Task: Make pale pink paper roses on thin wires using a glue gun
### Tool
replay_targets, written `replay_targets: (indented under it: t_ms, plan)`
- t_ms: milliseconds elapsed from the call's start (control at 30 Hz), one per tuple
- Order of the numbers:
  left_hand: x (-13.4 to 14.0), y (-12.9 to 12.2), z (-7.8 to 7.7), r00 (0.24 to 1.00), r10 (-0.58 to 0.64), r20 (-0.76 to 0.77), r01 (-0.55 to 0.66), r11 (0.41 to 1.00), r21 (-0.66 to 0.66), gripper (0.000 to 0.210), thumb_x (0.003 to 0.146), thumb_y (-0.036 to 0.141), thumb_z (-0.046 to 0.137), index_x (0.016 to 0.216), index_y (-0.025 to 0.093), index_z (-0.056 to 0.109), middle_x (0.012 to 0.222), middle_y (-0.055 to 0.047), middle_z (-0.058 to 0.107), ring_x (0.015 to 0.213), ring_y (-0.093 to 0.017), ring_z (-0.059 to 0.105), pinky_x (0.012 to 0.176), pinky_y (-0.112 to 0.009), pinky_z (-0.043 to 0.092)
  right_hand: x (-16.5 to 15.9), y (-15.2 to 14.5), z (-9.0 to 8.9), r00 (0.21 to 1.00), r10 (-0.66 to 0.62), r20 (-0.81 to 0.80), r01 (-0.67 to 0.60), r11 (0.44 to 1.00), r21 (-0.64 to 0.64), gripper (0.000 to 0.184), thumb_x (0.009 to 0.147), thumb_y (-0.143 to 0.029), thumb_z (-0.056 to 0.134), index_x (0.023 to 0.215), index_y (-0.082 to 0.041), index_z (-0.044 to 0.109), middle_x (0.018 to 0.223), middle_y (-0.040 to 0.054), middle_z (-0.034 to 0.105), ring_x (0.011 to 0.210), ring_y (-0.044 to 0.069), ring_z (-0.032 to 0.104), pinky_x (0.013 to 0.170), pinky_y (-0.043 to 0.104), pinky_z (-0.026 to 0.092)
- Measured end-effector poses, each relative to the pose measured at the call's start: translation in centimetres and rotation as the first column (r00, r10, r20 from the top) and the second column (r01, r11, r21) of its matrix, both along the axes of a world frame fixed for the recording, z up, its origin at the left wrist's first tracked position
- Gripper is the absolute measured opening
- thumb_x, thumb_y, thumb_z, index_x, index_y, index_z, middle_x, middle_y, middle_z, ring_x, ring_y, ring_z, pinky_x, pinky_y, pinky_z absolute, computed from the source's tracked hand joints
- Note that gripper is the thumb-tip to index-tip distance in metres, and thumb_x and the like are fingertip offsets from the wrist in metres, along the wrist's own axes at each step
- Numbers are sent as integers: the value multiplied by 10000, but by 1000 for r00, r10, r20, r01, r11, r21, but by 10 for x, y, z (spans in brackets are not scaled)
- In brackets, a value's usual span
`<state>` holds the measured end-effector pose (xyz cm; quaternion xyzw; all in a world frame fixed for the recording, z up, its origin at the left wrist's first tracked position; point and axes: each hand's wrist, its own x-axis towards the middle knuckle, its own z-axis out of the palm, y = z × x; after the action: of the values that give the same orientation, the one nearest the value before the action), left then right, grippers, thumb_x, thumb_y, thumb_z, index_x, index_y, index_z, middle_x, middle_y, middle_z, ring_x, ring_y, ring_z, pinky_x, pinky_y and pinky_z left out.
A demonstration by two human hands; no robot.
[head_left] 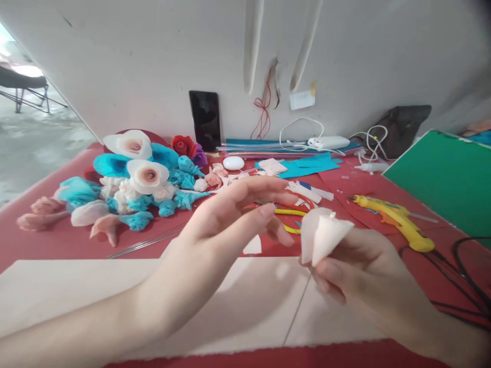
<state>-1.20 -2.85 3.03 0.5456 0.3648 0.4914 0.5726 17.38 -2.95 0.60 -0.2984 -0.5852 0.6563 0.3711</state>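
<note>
My right hand (356, 271) pinches a small white paper flower (327, 236) at its base, between thumb and fingers. Pale petals wrap round its centre, with a small tip sticking out on top. A thin wire stem (297, 309) runs down from it over a pale sheet (245, 317). To the left of the flower, my left hand (224, 220) hovers with fingers curved and apart, holding nothing and not touching the flower. Beneath its fingers lies a loose white petal piece (252, 245). Yellow and red tool handles (289, 212) show partly behind the hands.
Finished paper flowers (149, 176) in white, blue and pink crowd the left. A yellow glue gun (397, 220) with a black cable lies right, by a green board (445, 189). A black phone (206, 120) leans on the wall. Bare wires (148, 241) lie beside the flowers.
</note>
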Motion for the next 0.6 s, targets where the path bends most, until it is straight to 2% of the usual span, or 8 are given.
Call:
replay_targets:
  t_ms: [67, 133, 233, 333, 467, 600]
  plan:
    - [-1, 3, -5, 998, -57, 1, 57, 997, -43, 157, 868, 190, 544, 965, 278, 630, 913, 78, 661, 735, -35, 600, 646, -73, 484, 2, 0, -2, 995, 56, -88, -65, 993, -96, 75, 844, -296, 607, 838, -279, 680, 594, -32, 482, 474, 18, 347, 426, 107, 277]
    - [-2, 4, -8, 982, -188, -5, 187, 979, -77, 115, 841, 202, 583, 902, 258, 663, 861, 63, 661, 747, -55, 597, 668, -110, 480, 3, 0, -4, 983, 108, -146, -128, 982, -135, 90, 854, -301, 598, 858, -273, 684, 604, -28, 488, 484, 14, 355, 440, 103, 286]
    - [-3, 5, -8, 946, -325, -16, 324, 946, -23, 91, 801, 219, 629, 834, 257, 706, 842, 38, 663, 798, -108, 594, 727, -195, 478, 2, 1, -5, 967, 165, -195, -200, 964, -173, 91, 849, -296, 606, 847, -241, 679, 632, -23, 499, 505, 13, 376, 457, 101, 301]
    - [-3, 5, -6, 946, -324, -16, 324, 946, 23, 120, 757, 170, 670, 811, 263, 722, 893, 30, 659, 884, -144, 599, 797, -231, 468, 0, 1, -4, 964, 185, -191, -223, 953, -206, 101, 826, -293, 632, 797, -203, 667, 609, -24, 491, 489, 15, 376, 447, 103, 307]
    - [-2, 5, -3, 948, -319, -1, 319, 947, -48, 119, 715, 141, 701, 765, 246, 726, 891, 26, 651, 924, -159, 607, 873, -250, 449, 0, 1, -3, 958, 202, -204, -246, 943, -225, 79, 813, -287, 644, 822, -217, 679, 581, -29, 463, 491, 20, 376, 439, 95, 308]
    - [-2, 4, -3, 954, -297, -32, 295, 954, -56, 139, 689, 139, 722, 773, 249, 720, 814, 47, 660, 805, -114, 605, 739, -185, 476, -1, 2, -2, 951, 221, -214, -274, 925, -262, 75, 796, -281, 661, 812, -214, 688, 618, -14, 513, 508, 21, 407, 439, 96, 309]
